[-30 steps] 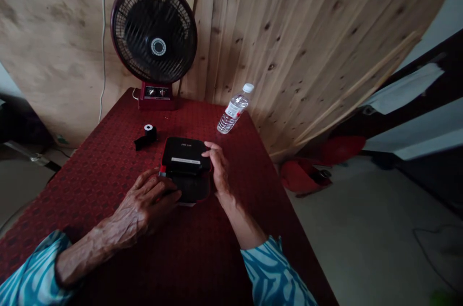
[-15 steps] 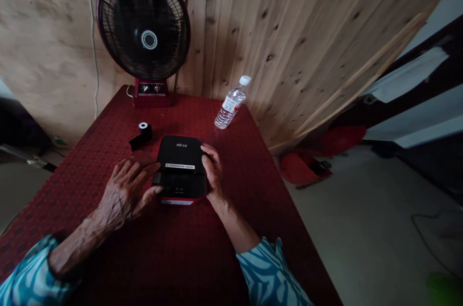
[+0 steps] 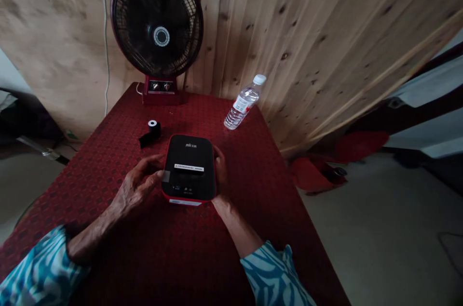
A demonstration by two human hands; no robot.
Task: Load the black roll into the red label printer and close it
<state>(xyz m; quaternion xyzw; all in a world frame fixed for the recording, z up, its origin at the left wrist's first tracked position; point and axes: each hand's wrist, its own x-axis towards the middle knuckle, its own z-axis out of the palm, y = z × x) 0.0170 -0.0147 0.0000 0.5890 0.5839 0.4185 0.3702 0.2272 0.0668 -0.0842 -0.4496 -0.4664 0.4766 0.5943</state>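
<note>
A black label printer (image 3: 191, 156) with a red lower edge lies flat on the table before me, a white sticker strip across its top. My right hand (image 3: 220, 173) is wrapped round its right side, with most of the fingers hidden behind it. At its left side, my left hand (image 3: 139, 183) is curled, thumb and fingertips against the edge. A small pale translucent patch (image 3: 166, 176) shows by the left thumb; whether it is film or a reflection I cannot tell. Beyond the left hand stands a small black roll (image 3: 154, 128) with a white core, its end unrolled.
A fan (image 3: 161, 36) with a dark red base stands at the table's back left. The clear plastic bottle (image 3: 241, 106) with a white cap is at the back right. A red patterned cloth (image 3: 144, 248) covers the table. Red chairs (image 3: 314, 173) stand on the right.
My left hand has drawn its outstretched fingers off the printer's upper left edge and curled them at its side. The right hand stays on the right side. The view has shifted slightly left.
</note>
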